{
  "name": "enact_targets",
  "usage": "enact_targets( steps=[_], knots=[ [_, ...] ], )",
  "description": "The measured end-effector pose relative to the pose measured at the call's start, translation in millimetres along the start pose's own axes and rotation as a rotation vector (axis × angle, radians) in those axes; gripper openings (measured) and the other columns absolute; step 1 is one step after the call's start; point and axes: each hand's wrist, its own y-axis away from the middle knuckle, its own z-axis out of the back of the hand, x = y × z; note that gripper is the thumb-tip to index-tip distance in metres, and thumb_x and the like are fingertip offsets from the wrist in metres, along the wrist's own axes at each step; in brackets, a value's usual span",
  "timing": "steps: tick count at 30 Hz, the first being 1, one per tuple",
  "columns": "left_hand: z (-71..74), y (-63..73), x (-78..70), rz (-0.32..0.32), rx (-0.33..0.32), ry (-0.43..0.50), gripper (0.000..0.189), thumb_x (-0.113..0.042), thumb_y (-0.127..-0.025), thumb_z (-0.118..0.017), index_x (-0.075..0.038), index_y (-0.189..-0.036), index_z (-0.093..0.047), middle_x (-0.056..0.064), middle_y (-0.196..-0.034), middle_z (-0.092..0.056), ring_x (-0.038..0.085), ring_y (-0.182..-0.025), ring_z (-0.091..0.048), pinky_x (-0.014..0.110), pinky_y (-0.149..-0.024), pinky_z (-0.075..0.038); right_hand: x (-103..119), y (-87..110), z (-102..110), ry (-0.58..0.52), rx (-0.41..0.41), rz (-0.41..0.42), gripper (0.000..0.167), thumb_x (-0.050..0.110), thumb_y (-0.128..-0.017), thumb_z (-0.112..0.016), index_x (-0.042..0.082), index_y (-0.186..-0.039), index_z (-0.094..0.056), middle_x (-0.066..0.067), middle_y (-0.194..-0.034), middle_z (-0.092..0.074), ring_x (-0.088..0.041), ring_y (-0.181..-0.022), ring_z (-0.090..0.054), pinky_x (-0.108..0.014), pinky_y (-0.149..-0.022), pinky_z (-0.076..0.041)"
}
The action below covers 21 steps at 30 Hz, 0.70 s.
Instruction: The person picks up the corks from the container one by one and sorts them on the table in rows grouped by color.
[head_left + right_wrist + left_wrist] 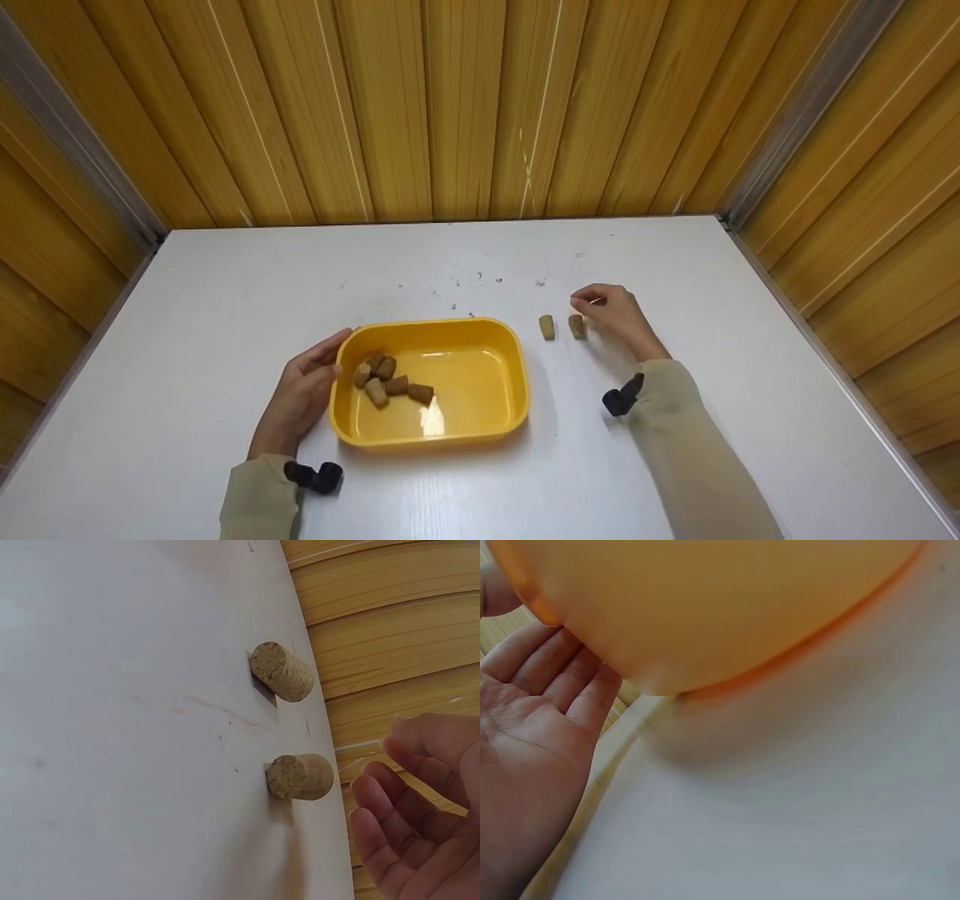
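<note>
My left hand [296, 390] holds the left side of a yellow plastic box [429, 444], thumb at the rim and fingers along the outer wall. In the left wrist view the fingertips pass behind the box's edge. Several brown cork stoppers [376, 391] lie inside, bunched toward its left end. To the right of the box, two corks stand side by side on the table: a lighter one [547, 327] and a darker one [577, 326]. Just beside the darker cork is my right hand [616, 315], fingers loosely bent with nothing between them; the right wrist view shows a gap to both corks.
The white table [465, 495] carries small dark marks behind the box. Yellow wood-patterned panels [457, 112] enclose the back and both sides. A black wrist camera [622, 395] sits on the right sleeve, another [315, 478] on the left.
</note>
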Motion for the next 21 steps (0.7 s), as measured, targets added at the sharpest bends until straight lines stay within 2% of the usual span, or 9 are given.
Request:
enact_targets(
  steps=[5, 21],
  knots=[
    [0.7, -0.3, -0.7, 0.015, -0.001, -0.001, 0.058, 0.005, -0.090, -0.049, 0.003, -0.146, -0.034, -0.006, -0.133, -0.058, 0.006, -0.127, -0.052, 0.022, -0.106, -0.042, 12.5, 3.2, 1.4, -0.009, -0.008, 0.072, 0.030, 0.026, -0.093, -0.061, 0.005, -0.113, -0.068, -0.014, -0.111, -0.068, -0.025, -0.099, -0.060, -0.035, -0.088, -0.049],
    [0.4, 0.4, -1.5, 0.011, 0.010, 0.000, 0.058, 0.005, -0.090, -0.049, 0.003, -0.146, -0.033, -0.010, -0.131, -0.060, 0.004, -0.126, -0.052, 0.021, -0.106, -0.042, 58.0, 13.2, -5.3, -0.019, 0.072, 0.154, 0.030, 0.028, -0.092, -0.063, 0.009, -0.114, -0.068, -0.009, -0.112, -0.069, -0.023, -0.101, -0.063, -0.037, -0.092, -0.055]
  ],
)
